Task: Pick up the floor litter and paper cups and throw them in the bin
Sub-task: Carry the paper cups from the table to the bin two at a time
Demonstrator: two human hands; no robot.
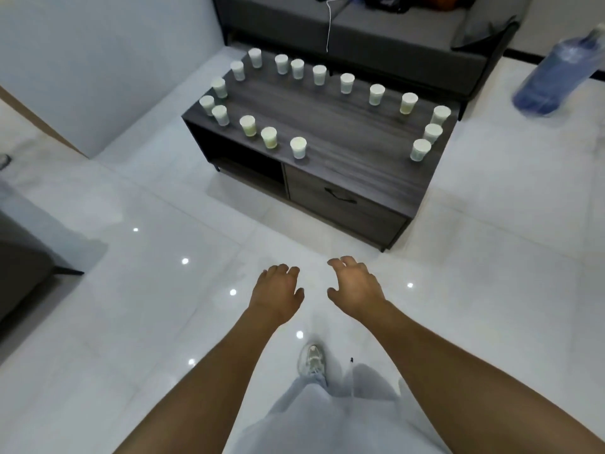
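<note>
Paper cups (298,147) stand upright in a loose ring round the edges of the dark wooden table (330,126) in the upper middle of the frame, none touching its neighbour. Both hands reach forward over the white floor (131,290) in the lower middle of the frame, well short of the table, so every cup lies ahead of and above them in the picture. The left hand (278,290) has its fingers loosely curled and holds nothing; the right hand (355,285) is spread wider, fingers bent like a claw, also holding nothing.

The cup on the table's near edge, just left of centre, looks the closest to both hands, a little nearer the left. The three cups at the right end (420,150) lie further up and right, on the right hand's side. Each cup's long axis is vertical, so a side-on grasp seems apt.

No bin or floor litter shows in the frame.
</note>
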